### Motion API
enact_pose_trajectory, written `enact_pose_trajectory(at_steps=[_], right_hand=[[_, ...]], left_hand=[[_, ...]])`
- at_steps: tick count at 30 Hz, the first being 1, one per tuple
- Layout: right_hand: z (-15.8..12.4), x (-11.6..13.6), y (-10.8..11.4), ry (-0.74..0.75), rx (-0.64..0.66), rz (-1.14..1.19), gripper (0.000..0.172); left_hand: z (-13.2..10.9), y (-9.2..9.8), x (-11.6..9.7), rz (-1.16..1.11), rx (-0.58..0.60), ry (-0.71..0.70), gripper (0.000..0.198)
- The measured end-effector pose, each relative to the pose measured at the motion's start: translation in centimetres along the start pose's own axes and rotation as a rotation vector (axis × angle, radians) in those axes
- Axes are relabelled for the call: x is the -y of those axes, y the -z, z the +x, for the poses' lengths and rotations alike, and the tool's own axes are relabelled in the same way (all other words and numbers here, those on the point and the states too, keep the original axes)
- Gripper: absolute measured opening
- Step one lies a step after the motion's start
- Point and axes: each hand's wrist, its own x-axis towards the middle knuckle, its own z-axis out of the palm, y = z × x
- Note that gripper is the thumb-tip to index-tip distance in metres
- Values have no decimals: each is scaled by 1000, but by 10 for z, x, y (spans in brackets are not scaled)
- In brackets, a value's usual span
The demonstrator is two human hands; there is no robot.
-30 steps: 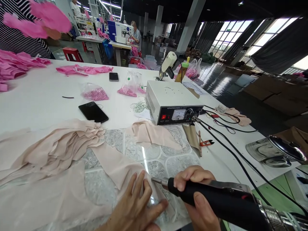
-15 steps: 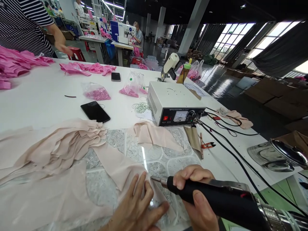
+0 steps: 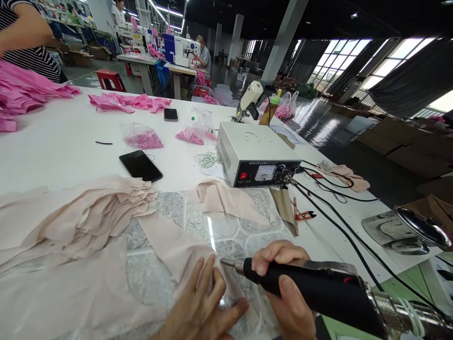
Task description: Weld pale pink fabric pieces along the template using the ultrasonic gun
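Right hand (image 3: 283,302) clamped round a black ultrasonic handpiece (image 3: 318,292). Left hand (image 3: 198,311), grip apart, presses beige fabric (image 3: 166,241) onto the worktop (image 3: 63,151).

Beige fabric (image 3: 170,245), black tool handle (image 3: 311,293), white control box (image 3: 251,146), pink garments (image 3: 127,101), a striped sleeve (image 3: 35,61).

We see daylight from tall grid-paned windows (image 3: 336,56) at upper right, blown white under a dark ceiling (image 3: 240,9). The broad white tabletop (image 3: 63,146) is bright, a glare streak crosses the clear patterned glass plate (image 3: 230,245), and the black cylindrical handheld tool (image 3: 304,288) stretches at the edge.
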Motion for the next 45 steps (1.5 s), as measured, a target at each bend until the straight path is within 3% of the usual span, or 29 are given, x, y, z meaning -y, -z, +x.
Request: enact_pose_trajectory(at_steps=[18, 22, 27, 28, 30, 31, 35, 40, 42, 45], right_hand=[[9, -9, -10, 46, 4, 23, 7], [10, -3, -6, 72, -102, 46, 11], [-1, 22, 18, 52, -235, 103, 17], [-5, 27, 22, 36, -238, 114, 18], [-15, 34, 28, 6, -236, 132, 18], [-19, 36, 30, -6, -230, 138, 18], [-30, 36, 29, -20, -186, 140, 16], [-30, 29, 36, 15, -181, 130, 14], [-28, 28, 42, 39, -237, 137, 14], [-26, 29, 51, 71, -347, 138, 15]], left_hand=[[0, 0, 1, -8, 9, -11, 73], [6, 17, 4, -40, 135, -25, 83], [16, 39, 21, -213, 206, 93, 46], [20, 43, 28, -237, 223, 137, 48], [33, 47, 44, -270, 312, 223, 56], [43, 48, 52, -307, 420, 226, 51], [82, 46, 71, -366, 583, 146, 18], [108, 38, 68, -451, 763, 79, 14], [111, 33, 66, -475, 811, 101, 13], [118, 22, 68, -445, 813, 250, 15]])
